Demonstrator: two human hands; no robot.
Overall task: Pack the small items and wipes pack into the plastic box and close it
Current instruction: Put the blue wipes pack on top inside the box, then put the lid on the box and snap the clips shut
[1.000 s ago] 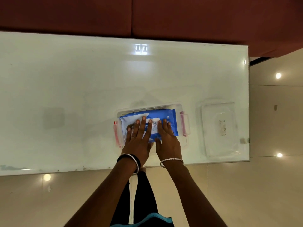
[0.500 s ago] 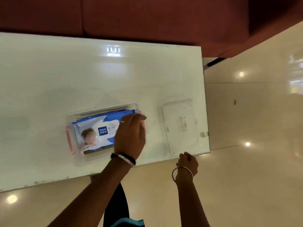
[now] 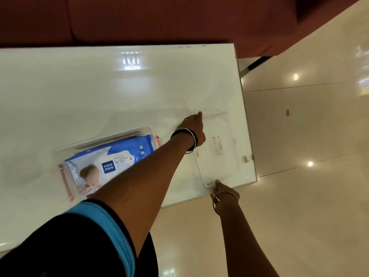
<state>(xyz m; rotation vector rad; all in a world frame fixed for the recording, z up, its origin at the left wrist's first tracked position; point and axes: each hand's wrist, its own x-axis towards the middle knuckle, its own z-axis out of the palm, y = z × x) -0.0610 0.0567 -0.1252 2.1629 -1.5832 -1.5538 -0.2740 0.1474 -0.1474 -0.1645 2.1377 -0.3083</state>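
Observation:
The clear plastic box [image 3: 103, 139] sits on the white table with its pink latches [image 3: 64, 177] hanging open. A blue and white wipes pack [image 3: 121, 156] lies inside it, and any small items are hidden beneath. The clear lid [image 3: 221, 158] lies flat near the table's right edge. My left hand [image 3: 192, 126] reaches across and grips the lid's far left corner. My right hand [image 3: 220, 189] pinches the lid's near left corner at the table's front edge.
The glossy white table [image 3: 99, 86] ends just right of the lid and just in front of my right hand. A dark red sofa [image 3: 159, 19] runs along the far side. Shiny cream floor tiles [image 3: 299, 206] lie to the right and in front.
Both hands left the wipes pack in the box and moved right to the lid. The view swung right, so the box now sits lower left.

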